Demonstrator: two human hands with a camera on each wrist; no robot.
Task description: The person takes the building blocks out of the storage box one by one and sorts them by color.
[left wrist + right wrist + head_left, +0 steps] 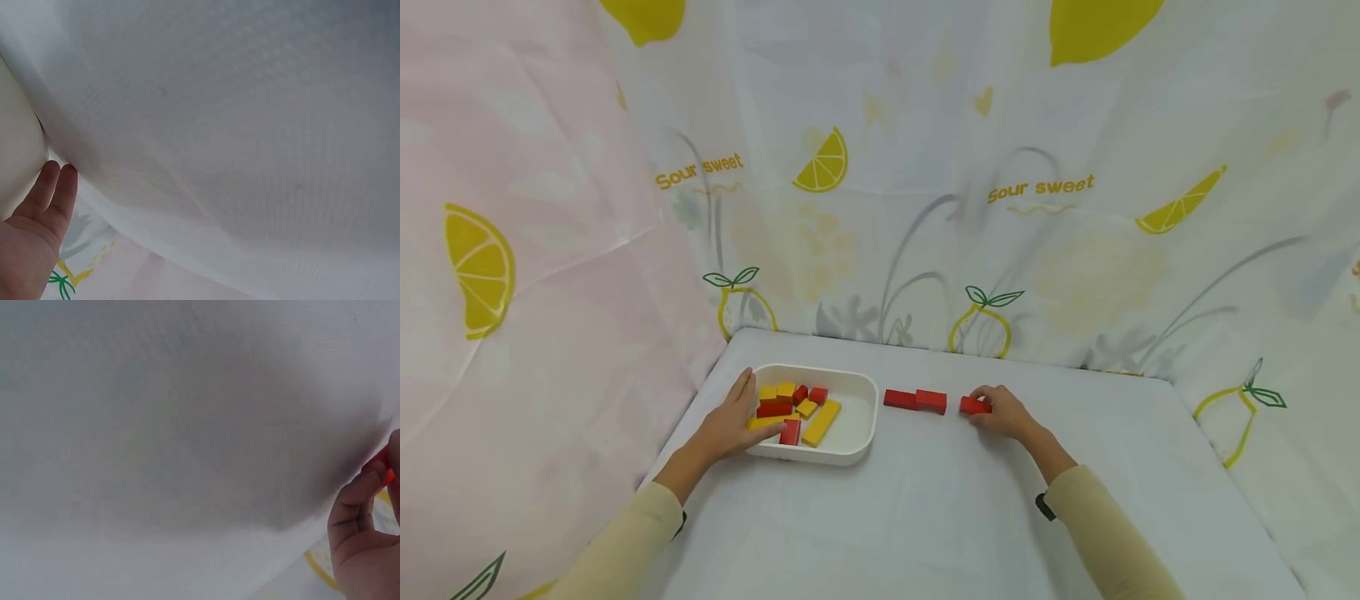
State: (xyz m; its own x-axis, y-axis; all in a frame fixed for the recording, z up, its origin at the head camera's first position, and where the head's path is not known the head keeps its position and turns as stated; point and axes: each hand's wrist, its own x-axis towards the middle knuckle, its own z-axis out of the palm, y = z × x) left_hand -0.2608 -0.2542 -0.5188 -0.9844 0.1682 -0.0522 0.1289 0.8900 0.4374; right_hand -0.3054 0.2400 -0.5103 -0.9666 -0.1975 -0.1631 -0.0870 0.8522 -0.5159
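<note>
Right fingers are pinching a block, left fingers lying straight by the tray; we're seemingly placing, next needing careful release.

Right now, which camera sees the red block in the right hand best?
The head view: much of the red block shows there. The right wrist view has just a bit of red between the fingers, near the edge. The left wrist view doesn't show it.
</note>
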